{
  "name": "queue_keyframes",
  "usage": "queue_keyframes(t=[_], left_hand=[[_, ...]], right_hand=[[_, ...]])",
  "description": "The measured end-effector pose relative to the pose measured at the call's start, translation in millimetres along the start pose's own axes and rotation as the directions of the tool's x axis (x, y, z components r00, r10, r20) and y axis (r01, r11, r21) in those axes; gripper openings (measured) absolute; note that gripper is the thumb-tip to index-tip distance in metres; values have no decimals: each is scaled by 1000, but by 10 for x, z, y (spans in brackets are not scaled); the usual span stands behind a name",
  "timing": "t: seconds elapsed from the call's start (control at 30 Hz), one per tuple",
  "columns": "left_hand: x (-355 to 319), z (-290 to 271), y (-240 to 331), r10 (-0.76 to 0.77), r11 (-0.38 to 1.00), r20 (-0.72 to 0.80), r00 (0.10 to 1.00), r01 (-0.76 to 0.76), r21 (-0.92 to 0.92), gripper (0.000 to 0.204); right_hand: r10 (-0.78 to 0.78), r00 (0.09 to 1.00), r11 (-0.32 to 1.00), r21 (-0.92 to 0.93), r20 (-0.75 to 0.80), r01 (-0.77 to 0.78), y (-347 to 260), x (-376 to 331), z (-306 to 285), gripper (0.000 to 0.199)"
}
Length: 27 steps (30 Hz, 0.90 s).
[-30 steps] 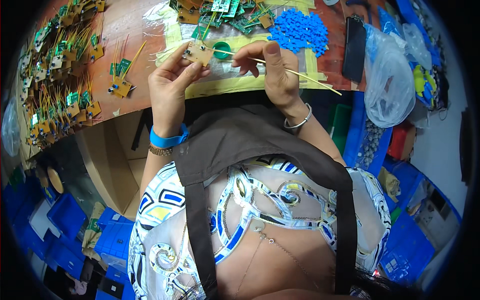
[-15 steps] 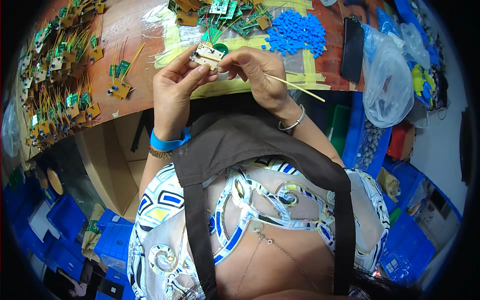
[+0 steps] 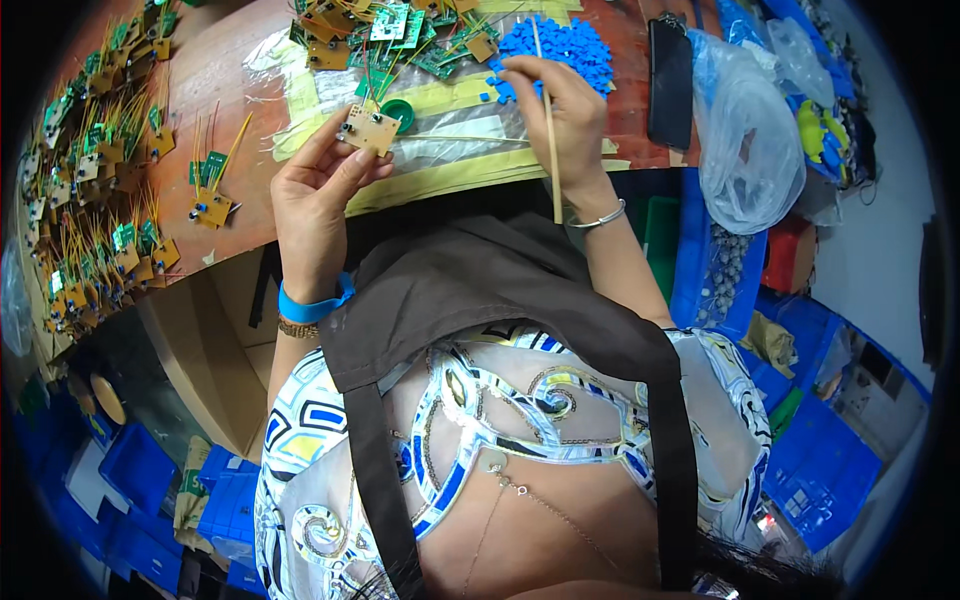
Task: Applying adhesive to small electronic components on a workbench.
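Between the thumb and fingers of my left hand [image 3: 322, 190] is a small tan circuit board [image 3: 369, 129] with dark parts on it and wires at its far edge. A round green piece [image 3: 398, 115] lies just beyond that board. My right hand [image 3: 566, 118] pinches a thin wooden stick [image 3: 551, 140], which stands nearly lengthwise in the view. The stick's far end reaches over a pile of small blue pieces [image 3: 572, 52]; whether it touches one I cannot tell.
Many wired boards [image 3: 100, 165] crowd the table's left side, with more green boards [image 3: 400, 25] at the back. To the right are a black phone [image 3: 670, 85] and a clear plastic bag [image 3: 745, 150]. Below the table edge stands an open cardboard box [image 3: 205, 345].
My right hand has moved away from the circuit board, out to the right over the blue pile, and the stick has swung upright. My left hand still holds the board, slightly turned.
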<state>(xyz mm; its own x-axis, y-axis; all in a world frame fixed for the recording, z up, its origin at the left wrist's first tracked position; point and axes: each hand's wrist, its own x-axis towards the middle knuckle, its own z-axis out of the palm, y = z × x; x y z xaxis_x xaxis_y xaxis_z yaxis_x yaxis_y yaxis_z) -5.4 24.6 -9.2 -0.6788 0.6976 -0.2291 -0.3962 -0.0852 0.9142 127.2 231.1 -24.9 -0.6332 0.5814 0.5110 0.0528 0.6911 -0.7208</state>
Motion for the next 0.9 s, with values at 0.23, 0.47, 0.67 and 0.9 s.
queue_keyframes(t=[0.23, 0.47, 0.67, 0.9], left_hand=[[1, 23, -4, 32, 999, 20, 999, -32, 33, 44], [-10, 84, 16, 13, 999, 29, 1000, -14, 32, 42], [-18, 123, 1, 2, 1000, 53, 999, -3, 19, 41], [-19, 134, -12, 44, 991, 114, 992, -58, 122, 38]], right_hand=[[-209, 972, 907, -351, 105, 233, 132, 23, 101, 20], [-207, 965, 913, -323, 162, 250, 121, 95, 91, 21], [-110, 980, 982, 169, 167, 81, -548, 115, 175, 21], [-252, 955, 967, 65, 155, 245, -594, 90, 353, 19]])
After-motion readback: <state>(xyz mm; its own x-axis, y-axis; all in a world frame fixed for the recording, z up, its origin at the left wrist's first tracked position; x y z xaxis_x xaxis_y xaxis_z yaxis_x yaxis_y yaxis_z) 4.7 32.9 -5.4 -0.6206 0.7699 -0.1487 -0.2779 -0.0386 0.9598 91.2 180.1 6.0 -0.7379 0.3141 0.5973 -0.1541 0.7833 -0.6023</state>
